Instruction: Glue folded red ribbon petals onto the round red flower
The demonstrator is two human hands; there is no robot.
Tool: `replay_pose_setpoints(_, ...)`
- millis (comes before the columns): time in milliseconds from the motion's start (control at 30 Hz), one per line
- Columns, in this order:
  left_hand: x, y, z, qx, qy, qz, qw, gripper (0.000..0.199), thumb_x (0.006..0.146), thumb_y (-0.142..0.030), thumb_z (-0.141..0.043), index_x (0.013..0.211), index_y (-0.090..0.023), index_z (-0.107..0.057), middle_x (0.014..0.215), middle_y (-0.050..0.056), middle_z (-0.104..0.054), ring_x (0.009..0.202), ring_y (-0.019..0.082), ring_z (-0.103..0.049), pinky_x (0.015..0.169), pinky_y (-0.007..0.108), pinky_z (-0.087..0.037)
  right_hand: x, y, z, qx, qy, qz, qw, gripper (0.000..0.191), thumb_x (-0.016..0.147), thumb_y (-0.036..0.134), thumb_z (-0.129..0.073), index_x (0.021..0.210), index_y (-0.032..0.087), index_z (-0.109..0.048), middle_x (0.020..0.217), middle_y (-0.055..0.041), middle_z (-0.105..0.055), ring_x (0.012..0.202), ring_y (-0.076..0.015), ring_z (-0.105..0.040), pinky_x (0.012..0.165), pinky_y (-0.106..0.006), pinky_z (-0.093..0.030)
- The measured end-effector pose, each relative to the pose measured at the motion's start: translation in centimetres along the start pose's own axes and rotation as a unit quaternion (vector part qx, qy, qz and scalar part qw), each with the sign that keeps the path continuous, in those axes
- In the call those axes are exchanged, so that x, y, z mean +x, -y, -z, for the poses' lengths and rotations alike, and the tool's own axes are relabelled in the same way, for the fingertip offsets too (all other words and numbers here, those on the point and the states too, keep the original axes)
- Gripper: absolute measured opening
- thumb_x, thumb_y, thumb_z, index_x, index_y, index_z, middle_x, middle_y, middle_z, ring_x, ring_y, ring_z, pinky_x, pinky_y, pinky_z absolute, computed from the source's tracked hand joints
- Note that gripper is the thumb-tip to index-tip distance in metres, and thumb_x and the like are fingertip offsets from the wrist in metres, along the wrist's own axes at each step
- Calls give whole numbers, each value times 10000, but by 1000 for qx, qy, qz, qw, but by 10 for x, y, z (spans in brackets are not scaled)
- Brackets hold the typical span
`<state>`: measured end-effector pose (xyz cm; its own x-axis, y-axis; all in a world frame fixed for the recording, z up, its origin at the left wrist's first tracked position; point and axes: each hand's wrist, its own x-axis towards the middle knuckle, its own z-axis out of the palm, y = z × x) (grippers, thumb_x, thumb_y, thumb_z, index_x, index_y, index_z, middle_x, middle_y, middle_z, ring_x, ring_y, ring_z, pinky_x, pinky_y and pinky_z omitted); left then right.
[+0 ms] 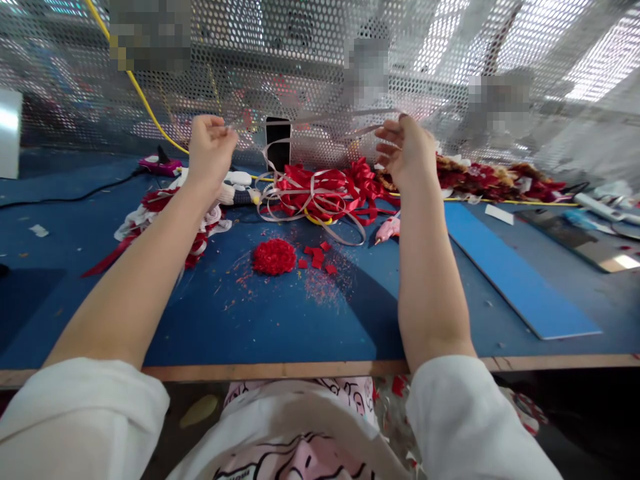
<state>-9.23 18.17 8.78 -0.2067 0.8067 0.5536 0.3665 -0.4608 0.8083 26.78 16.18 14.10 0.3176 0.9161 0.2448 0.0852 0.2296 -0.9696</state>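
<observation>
A narrow pale ribbon (330, 119) stretches across the upper middle, above the blue table. My left hand (213, 147) is raised on one side, its fingers pinched at the ribbon's left end. On the other side my right hand (407, 150) grips the ribbon between thumb and fingertips, with the remaining fingers curled. Below, loose pale loops lie over a tangled heap of red ribbon (325, 183). A round red pompom-like flower (274, 257) rests on the table between my forearms. Beside it are several small red squares (317, 257) and scattered red bits.
Right of the heap lies a pink glue gun (387, 229), partly behind my forearm. A long blue board (520, 273) is farther right. Red and white ribbon pieces (150, 213) sit on the left. A phone (279, 143) leans against the perforated metal screen (320, 80). A yellow cable (145, 100) hangs down.
</observation>
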Motion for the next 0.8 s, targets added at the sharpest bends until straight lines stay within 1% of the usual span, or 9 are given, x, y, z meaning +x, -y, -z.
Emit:
replay_pose_setpoints(100, -11, 2, -1, 114, 60, 27, 991, 734, 879, -188, -827, 1450, -171, -367, 1579, 205, -477, 1388, 246, -577, 1179, 440, -468, -6, -3, -6, -99, 15, 10, 995, 262, 1061, 271, -438, 895, 191, -625, 964, -107, -729, 705, -94, -602, 655, -297, -476)
replay_pose_setpoints(167, -20, 1, -3, 198, 131, 25, 971, 882, 810, -273, -912, 1507, -148, -387, 1631, 233, -430, 1461, 328, -512, 1204, 495, -434, -12, -8, -11, -137, 34, 10, 990, 174, 999, 217, -548, 865, 164, -645, 847, -77, -700, 649, -100, -590, 639, -291, -489)
replay_pose_setpoints(233, -28, 0, -6, 241, 169, 10, 955, 840, 772, -345, -936, 1454, -119, -501, 1564, 237, -511, 1459, 374, -503, 1222, 520, -405, -18, -16, -16, -210, 77, 17, 975, 124, 949, 202, -614, 851, 159, -677, 722, -43, -648, 623, -128, -596, 638, -306, -526)
replay_pose_setpoints(300, -33, -1, -9, 278, 192, 4, 941, 762, 752, -426, -930, 1369, -121, -601, 1460, 220, -593, 1377, 383, -573, 1182, 513, -444, -23, -23, -21, -322, 139, 31, 936, 91, 915, 187, -622, 914, 167, -711, 685, -36, -639, 625, -167, -628, 632, -329, -564)
replay_pose_setpoints(367, -35, -2, -11, 321, 207, -4, 924, 683, 750, -499, -906, 1287, -151, -665, 1368, 185, -651, 1255, 368, -653, 1107, 493, -508, -27, -29, -26, -404, 184, 40, 895, 195, 886, 165, -609, 1041, 158, -727, 720, -58, -679, 633, -204, -666, 621, -353, -586)
replay_pose_setpoints(467, -35, -4, -10, 357, 224, 12, 907, 494, 777, -488, -873, 1135, -188, -713, 1159, 143, -741, 1132, 364, -716, 1045, 497, -546, -31, -31, -34, -430, 204, 30, 879, 337, 880, 150, -581, 1188, 101, -710, 763, -111, -729, 625, -241, -703, 602, -373, -594)
replay_pose_setpoints(567, -37, -8, -11, 269, 281, 118, 913, 464, 789, -406, -861, 1160, -203, -671, 941, 101, -769, 952, 335, -764, 923, 493, -594, -37, -28, -41, -443, 250, 12, 861, 268, 919, 185, -556, 1077, 89, -751, 739, -135, -745, 639, -244, -718, 597, -363, -600)
replay_pose_setpoints(667, -42, -13, -13, 124, 327, 207, 914, 444, 766, -211, -841, 1160, -204, -637, 844, 53, -764, 821, 263, -768, 859, 440, -614, -43, -24, -45, -448, 325, 10, 833, 193, 934, 234, -609, 902, 128, -767, 782, -125, -770, 682, -217, -727, 636, -333, -605)
replay_pose_setpoints(800, -46, -20, -16, 14, 298, 237, 925, 317, 760, -45, -793, 1013, -181, -661, 804, 39, -752, 751, 195, -731, 929, 457, -597, -47, -31, -51, -463, 409, 44, 785, 110, 820, 277, -807, 866, 179, -786, 844, -78, -783, 767, -209, -724, 723, -324, -583)
